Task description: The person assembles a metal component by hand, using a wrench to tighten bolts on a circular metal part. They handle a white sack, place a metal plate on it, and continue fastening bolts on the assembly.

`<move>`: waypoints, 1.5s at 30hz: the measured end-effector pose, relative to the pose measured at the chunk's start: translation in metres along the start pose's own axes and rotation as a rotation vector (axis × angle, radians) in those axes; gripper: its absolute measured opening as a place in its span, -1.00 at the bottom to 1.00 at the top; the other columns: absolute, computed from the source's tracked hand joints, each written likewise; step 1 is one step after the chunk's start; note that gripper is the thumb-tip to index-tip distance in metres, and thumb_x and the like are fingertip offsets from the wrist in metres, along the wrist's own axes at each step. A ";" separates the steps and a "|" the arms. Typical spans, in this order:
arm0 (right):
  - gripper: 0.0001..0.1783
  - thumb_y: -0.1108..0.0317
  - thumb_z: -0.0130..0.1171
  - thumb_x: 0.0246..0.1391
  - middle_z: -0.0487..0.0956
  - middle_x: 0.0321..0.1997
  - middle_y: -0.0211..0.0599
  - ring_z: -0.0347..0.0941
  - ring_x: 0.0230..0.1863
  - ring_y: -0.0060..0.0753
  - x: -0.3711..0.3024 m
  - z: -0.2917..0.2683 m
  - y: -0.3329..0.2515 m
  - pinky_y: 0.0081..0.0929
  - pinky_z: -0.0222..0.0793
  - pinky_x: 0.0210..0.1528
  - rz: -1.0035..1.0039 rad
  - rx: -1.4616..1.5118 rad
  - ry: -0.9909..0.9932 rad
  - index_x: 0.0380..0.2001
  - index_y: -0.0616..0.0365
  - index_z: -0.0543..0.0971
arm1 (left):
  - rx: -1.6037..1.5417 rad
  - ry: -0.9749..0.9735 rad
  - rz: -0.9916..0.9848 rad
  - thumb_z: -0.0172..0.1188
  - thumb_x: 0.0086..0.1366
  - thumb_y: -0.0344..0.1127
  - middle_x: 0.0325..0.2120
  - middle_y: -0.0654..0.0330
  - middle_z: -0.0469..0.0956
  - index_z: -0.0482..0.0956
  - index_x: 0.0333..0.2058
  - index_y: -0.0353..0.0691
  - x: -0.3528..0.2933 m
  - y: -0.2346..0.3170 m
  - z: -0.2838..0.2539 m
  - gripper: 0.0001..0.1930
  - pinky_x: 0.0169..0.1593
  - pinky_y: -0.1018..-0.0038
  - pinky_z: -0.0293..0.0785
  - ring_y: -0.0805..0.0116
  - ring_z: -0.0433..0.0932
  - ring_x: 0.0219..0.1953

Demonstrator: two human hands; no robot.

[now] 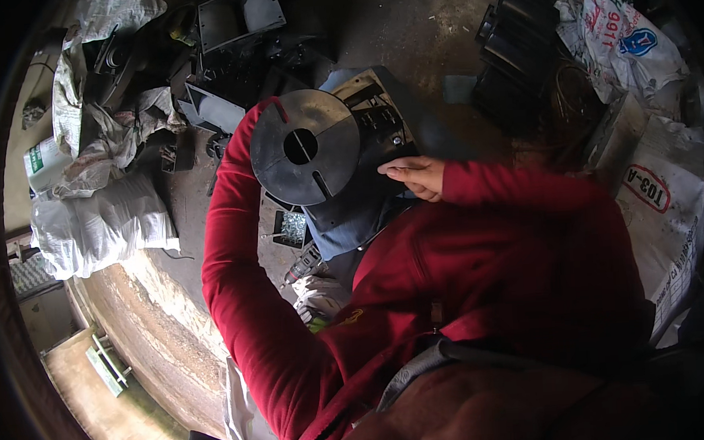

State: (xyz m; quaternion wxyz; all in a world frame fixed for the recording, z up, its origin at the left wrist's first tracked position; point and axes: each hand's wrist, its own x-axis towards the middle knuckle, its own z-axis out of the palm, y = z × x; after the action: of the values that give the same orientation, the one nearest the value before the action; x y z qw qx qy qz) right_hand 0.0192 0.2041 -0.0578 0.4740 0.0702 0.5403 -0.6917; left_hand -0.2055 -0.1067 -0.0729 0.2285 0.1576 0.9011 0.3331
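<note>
A grey round metal disc (320, 153), with a dark centre hole and narrow slots, lies over my lap in blue trousers (338, 227). Beside it on the right is a black part with openings and a small shiny bolt (398, 140), bordered by a pale frame (369, 83). My left arm in its red sleeve reaches up around the disc's left side; the disc and sleeve hide that hand. My right hand (418, 176) is just below the bolt, its thumb and forefinger pinched together. Whatever lies between those fingertips is too small to make out.
A small black tray (292, 228) of shiny hardware and a power drill (305, 265) lie below the disc. Black metal parts (243, 21) pile up at the far left. Black cylindrical parts (519, 48) and white sacks (662, 209) stand at the right. White bundles (102, 227) lie left.
</note>
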 end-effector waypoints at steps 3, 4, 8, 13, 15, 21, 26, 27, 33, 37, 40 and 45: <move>-0.66 -0.06 -0.10 0.26 0.02 -0.76 -0.69 -0.13 -0.80 -0.76 0.030 0.007 0.006 -0.68 -0.23 -0.78 -0.085 0.367 0.085 -0.45 -0.10 0.39 | 0.005 -0.002 -0.001 0.22 0.22 -0.25 -0.41 0.22 0.57 0.51 -0.19 -0.28 0.000 0.000 0.011 -0.75 -0.48 0.63 0.30 0.46 0.55 -0.39; -0.54 -0.07 -0.09 0.25 0.01 -0.79 -0.68 -0.11 -0.82 -0.75 0.035 0.011 0.004 -0.65 -0.23 -0.80 -0.111 0.369 0.130 -0.64 -0.11 0.15 | -0.003 0.007 -0.003 0.22 0.22 -0.25 -0.42 0.22 0.57 0.50 -0.20 -0.27 -0.002 -0.001 0.016 -0.75 -0.50 0.63 0.29 0.45 0.56 -0.39; -0.59 -0.06 -0.02 0.21 0.08 -0.80 -0.66 -0.08 -0.88 -0.75 0.052 -0.007 -0.021 -0.62 -0.21 -0.85 -0.224 0.376 0.197 -0.59 -0.05 0.33 | -0.175 0.177 0.017 0.24 0.21 -0.25 -0.42 0.21 0.56 0.48 -0.24 -0.25 -0.017 0.007 0.023 -0.76 -0.59 0.62 0.26 0.40 0.58 -0.40; -0.62 -0.04 -0.02 0.21 0.09 -0.80 -0.66 -0.07 -0.87 -0.74 0.077 -0.060 -0.120 -0.63 -0.20 -0.85 -0.405 0.155 0.295 -0.54 -0.03 0.35 | -1.051 0.424 0.070 0.25 0.20 -0.24 -0.43 0.20 0.55 0.45 -0.28 -0.21 -0.072 0.063 0.076 -0.77 -0.70 0.60 0.21 0.33 0.62 -0.41; -0.63 -0.03 -0.02 0.21 0.10 -0.81 -0.65 -0.06 -0.87 -0.73 0.085 -0.067 -0.152 -0.63 -0.19 -0.85 -0.431 -0.039 0.292 -0.53 -0.02 0.36 | -1.453 0.464 0.026 0.26 0.20 -0.24 -0.43 0.19 0.55 0.44 -0.29 -0.20 -0.103 0.097 0.109 -0.77 -0.74 0.60 0.19 0.31 0.63 -0.42; -0.66 0.00 -0.01 0.22 0.12 -0.81 -0.65 -0.05 -0.87 -0.72 0.133 -0.043 -0.180 -0.63 -0.18 -0.85 -0.378 -0.556 0.237 -0.47 0.01 0.38 | -1.935 0.605 -0.220 0.26 0.20 -0.14 -0.24 0.18 0.53 0.35 -0.18 -0.11 -0.126 0.129 0.168 -0.67 -0.69 0.66 0.18 0.46 0.59 -0.18; -0.68 0.02 -0.01 0.22 0.13 -0.82 -0.64 -0.03 -0.87 -0.71 0.148 -0.036 -0.184 -0.64 -0.16 -0.85 -0.357 -0.764 0.214 -0.43 0.03 0.40 | -1.923 0.655 -0.291 0.22 0.20 0.02 -0.08 0.13 0.47 0.25 -0.01 -0.21 -0.132 0.126 0.194 -0.45 -0.64 0.67 0.23 0.50 0.53 -0.12; -0.68 0.02 -0.01 0.22 0.14 -0.82 -0.64 -0.03 -0.87 -0.71 0.149 -0.033 -0.181 -0.64 -0.16 -0.85 -0.361 -0.771 0.203 -0.42 0.03 0.41 | -1.889 0.644 -0.290 0.20 0.21 0.03 -0.05 0.12 0.44 0.24 0.02 -0.23 -0.135 0.123 0.196 -0.42 -0.64 0.67 0.24 0.50 0.51 -0.08; -0.70 0.05 -0.01 0.22 0.15 -0.82 -0.64 -0.02 -0.87 -0.70 0.149 -0.038 -0.180 -0.65 -0.14 -0.84 -0.357 -0.796 0.176 -0.37 0.06 0.43 | -1.946 0.604 -0.302 0.16 0.24 0.04 0.07 0.08 0.33 0.18 0.13 -0.24 -0.135 0.141 0.196 -0.35 -0.59 0.70 0.27 0.48 0.41 0.06; -0.71 0.07 -0.01 0.22 0.17 -0.83 -0.63 -0.01 -0.87 -0.69 0.156 -0.037 -0.183 -0.65 -0.13 -0.84 -0.368 -0.782 0.145 -0.33 0.08 0.45 | -1.937 0.666 -0.325 0.13 0.26 0.02 0.06 0.18 0.35 0.23 0.10 -0.20 -0.138 0.139 0.201 -0.43 -0.59 0.68 0.26 0.42 0.42 0.08; -0.71 0.08 -0.01 0.22 0.18 -0.83 -0.63 0.00 -0.87 -0.69 0.159 -0.034 -0.186 -0.66 -0.12 -0.84 -0.370 -0.733 0.113 -0.30 0.09 0.46 | -1.941 0.596 -0.280 0.09 0.27 0.08 0.01 0.21 0.41 0.31 0.04 -0.18 -0.149 0.127 0.204 -0.47 -0.60 0.68 0.23 0.45 0.49 -0.03; -0.71 0.10 0.00 0.23 0.19 -0.83 -0.62 0.01 -0.86 -0.68 0.145 -0.058 -0.196 -0.66 -0.11 -0.84 -0.409 -0.072 -0.084 -0.26 0.11 0.48 | -1.826 0.517 -0.237 0.12 0.27 0.03 -0.64 0.33 0.43 0.48 -0.20 -0.22 -0.218 0.082 0.206 -0.61 -0.72 0.62 0.10 0.59 0.21 -0.77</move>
State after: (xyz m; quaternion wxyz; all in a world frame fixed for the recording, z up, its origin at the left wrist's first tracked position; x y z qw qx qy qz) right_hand -0.2268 0.1607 -0.0361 0.3480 -0.0870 0.5474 -0.7561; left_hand 0.0961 -0.0327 -0.0895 0.0895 -0.2520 0.3262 0.9067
